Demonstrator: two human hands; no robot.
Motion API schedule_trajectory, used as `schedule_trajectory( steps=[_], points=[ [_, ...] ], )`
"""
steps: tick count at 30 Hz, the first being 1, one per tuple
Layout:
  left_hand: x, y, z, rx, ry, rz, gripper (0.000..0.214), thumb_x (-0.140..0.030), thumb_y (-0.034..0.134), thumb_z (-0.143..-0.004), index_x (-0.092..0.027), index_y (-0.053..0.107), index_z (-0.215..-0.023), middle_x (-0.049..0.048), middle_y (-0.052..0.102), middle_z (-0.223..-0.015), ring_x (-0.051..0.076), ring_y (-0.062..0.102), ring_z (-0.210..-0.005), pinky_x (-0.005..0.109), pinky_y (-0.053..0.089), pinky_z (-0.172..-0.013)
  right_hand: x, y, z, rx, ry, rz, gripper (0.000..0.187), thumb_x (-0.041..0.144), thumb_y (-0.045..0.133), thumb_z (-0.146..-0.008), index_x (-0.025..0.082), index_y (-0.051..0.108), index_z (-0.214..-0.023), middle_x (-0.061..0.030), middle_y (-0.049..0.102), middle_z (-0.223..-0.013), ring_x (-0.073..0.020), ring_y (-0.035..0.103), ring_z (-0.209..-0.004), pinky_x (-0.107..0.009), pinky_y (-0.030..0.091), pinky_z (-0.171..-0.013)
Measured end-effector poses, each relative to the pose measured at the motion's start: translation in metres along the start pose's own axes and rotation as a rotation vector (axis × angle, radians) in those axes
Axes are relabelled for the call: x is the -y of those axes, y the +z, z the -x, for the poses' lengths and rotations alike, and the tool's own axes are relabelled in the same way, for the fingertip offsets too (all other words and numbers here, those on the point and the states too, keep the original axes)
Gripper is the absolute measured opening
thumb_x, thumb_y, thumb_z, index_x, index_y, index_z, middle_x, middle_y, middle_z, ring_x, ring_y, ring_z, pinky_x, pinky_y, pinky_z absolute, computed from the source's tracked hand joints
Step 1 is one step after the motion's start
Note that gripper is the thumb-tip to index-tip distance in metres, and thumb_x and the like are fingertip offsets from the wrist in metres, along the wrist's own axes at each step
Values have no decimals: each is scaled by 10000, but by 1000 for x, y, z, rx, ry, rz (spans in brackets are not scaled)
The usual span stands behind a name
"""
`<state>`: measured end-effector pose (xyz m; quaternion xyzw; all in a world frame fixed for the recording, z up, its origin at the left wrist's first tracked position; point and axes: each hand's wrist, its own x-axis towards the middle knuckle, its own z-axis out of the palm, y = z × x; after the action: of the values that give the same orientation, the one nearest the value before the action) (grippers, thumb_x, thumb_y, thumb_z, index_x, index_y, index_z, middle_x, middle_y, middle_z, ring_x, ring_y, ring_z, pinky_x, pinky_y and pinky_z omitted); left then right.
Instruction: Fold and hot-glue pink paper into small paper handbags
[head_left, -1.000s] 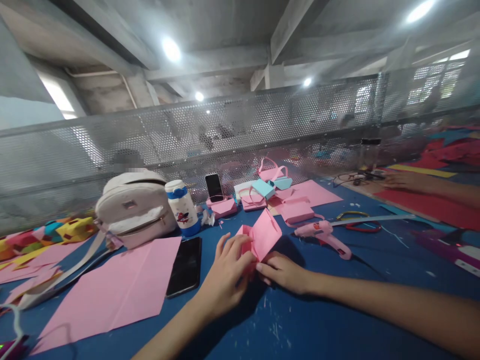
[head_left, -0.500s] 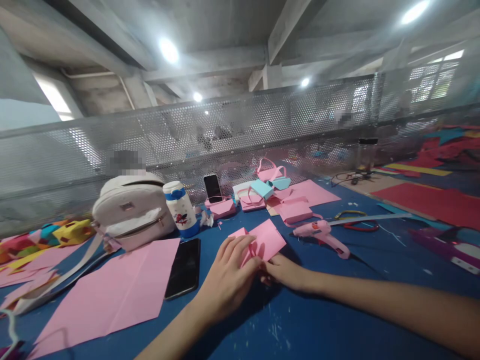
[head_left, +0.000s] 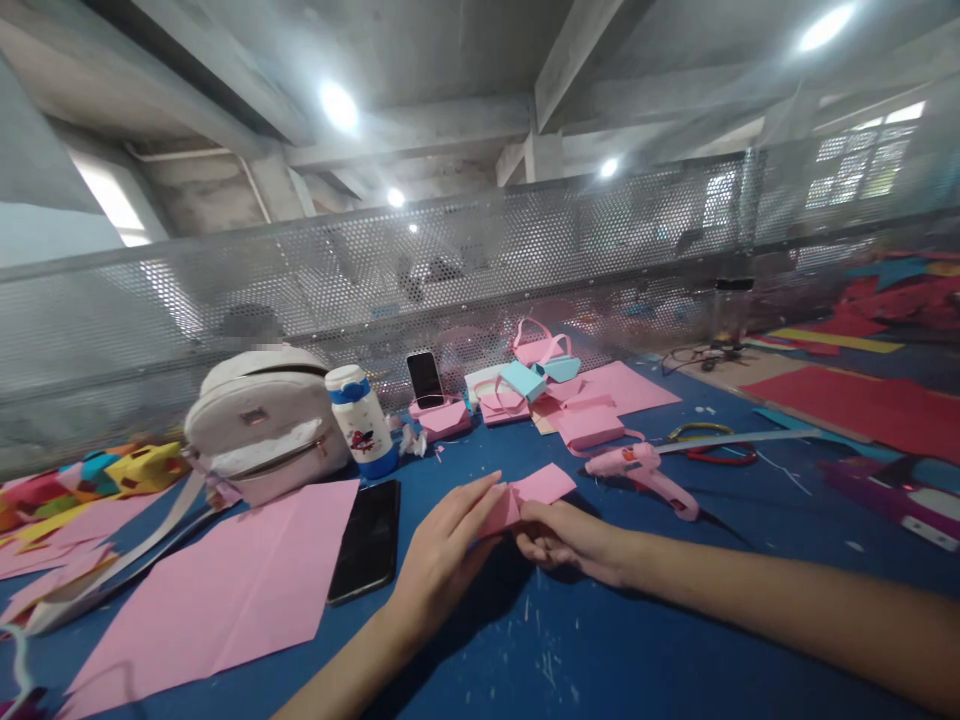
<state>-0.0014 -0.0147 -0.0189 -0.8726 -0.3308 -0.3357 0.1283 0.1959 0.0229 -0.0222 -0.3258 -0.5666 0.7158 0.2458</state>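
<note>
A folded pink paper (head_left: pixel 550 484) is at the centre of the frame, over a blue bench (head_left: pixel 540 655). The left hand (head_left: pixel 448 535) wraps its grip over the paper's left part; the right hand (head_left: pixel 571 540) pinches its near edge. Folding neatly likely calls for light, even pressure with the edges kept aligned.
</note>
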Motion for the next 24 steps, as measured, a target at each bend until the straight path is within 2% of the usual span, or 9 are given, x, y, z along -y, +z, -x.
schedule_trajectory(
  steps=[8, 12, 15, 17, 21, 24],
  points=[
    [4, 0, 2, -22, 11, 70, 377, -201, 491, -1002, -195, 475, -1379, 129, 655, -1273, 215, 639, -1158, 342, 569, -948, 0, 1, 1, 12, -24, -39, 325, 332, 412, -916, 161, 506, -656, 59, 477, -493, -31, 275, -361, -137, 198, -373],
    [8, -3, 1, -35, 21, 40, 359, -200, 471, -1007, -221, 485, -1366, 104, 671, -1243, 201, 658, -1125, 320, 582, -926, 1, -5, -1, 55, -64, 42, 485, 517, 372, -944, 138, 602, -747, 33, 533, -510, -44, 363, -351, -148, 233, -370],
    [14, -7, 1, -3, 35, 32, 370, -179, 452, -1009, -227, 471, -1376, 107, 662, -1255, 194, 647, -1141, 319, 572, -943, 8, -9, 6, 127, -225, 258, 591, 609, 386, -928, 112, 689, -825, 29, 536, -505, -53, 381, -345, -172, 264, -383],
    [20, -9, 2, 20, 76, 11, 364, -153, 451, -1006, -208, 475, -1365, 119, 667, -1241, 199, 638, -1145, 347, 557, -961, 16, -11, 14, 96, -400, 397, 575, 591, 408, -943, 116, 718, -848, 37, 518, -494, -64, 391, -367, -191, 306, -416],
    [33, -12, 4, 30, 172, -104, 328, -117, 409, -1012, -161, 518, -1319, 130, 701, -1159, 226, 645, -1092, 442, 529, -960, 32, -14, 27, -179, -739, 597, 413, 410, 415, -994, 156, 709, -855, 2, 585, -611, -124, 530, -558, -245, 428, -575],
    [34, -16, 3, 16, 196, -141, 339, -83, 391, -1002, -155, 556, -1289, 128, 704, -1094, 229, 642, -1052, 430, 542, -916, 38, -18, 25, -305, -858, 749, 232, 232, 445, -967, 191, 670, -1004, -55, 679, -940, -190, 615, -907, -333, 485, -846]
  ],
)
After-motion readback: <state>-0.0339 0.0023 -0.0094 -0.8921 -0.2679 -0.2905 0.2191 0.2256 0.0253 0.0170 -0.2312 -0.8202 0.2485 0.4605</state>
